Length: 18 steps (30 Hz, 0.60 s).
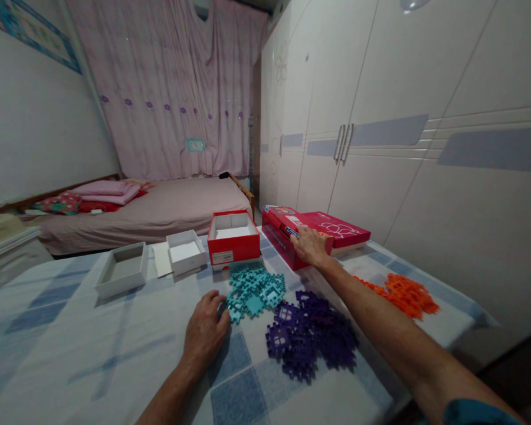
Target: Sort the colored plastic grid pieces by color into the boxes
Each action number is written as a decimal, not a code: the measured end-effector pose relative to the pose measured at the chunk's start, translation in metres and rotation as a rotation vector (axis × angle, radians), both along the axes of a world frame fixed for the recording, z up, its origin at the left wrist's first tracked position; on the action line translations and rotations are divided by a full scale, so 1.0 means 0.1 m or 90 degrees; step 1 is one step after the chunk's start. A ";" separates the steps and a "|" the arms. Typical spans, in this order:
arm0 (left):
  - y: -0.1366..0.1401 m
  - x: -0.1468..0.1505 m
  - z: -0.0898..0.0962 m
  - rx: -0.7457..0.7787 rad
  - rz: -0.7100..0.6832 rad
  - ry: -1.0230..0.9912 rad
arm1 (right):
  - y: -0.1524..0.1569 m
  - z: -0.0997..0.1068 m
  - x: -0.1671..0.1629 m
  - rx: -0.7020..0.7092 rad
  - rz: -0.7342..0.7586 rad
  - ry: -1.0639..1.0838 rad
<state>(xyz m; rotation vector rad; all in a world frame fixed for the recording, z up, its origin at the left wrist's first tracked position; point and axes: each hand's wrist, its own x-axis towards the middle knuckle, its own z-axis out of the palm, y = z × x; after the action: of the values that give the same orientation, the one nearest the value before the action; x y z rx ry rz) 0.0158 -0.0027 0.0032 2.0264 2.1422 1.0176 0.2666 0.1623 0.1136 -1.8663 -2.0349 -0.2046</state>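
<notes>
My right hand [310, 245] reaches forward across the table and grips the near upper edge of a red cardboard box [281, 243]. Its fingers lie on the top, and part of the box is hidden behind the hand. My left hand [206, 327] rests on the tablecloth, fingers bent and thumb apart, with its tips beside a pile of teal interlocking plastic pieces [256, 293]. Between my arms lies a heap of dark purple interlocking plastic pieces [312, 336]. Orange plastic pieces [409, 295] lie beyond my right forearm, which partly covers them.
At the table's far side stand an open red-and-white box [233, 251], a small white box [186, 252] and a grey-white tray [123, 271]. A flat red box [338, 229] sits behind the gripped one. A checked cloth [128, 354] covers the table; a bed [181, 200] stands beyond.
</notes>
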 end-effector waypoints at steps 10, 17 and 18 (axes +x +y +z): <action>0.00 0.02 -0.01 0.003 0.000 -0.001 | 0.02 0.10 -0.03 0.013 -0.001 -0.036; 0.00 0.01 0.00 0.003 -0.003 0.000 | -0.06 0.07 -0.04 0.023 0.016 -0.127; 0.00 0.01 0.00 0.001 -0.003 -0.001 | -0.07 0.06 -0.04 0.024 0.020 -0.130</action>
<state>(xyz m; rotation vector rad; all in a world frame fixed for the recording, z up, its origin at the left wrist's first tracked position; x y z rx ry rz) 0.0170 -0.0027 0.0033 2.0286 2.1362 1.0198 0.2625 0.1550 0.1194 -1.8555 -2.1760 -0.4385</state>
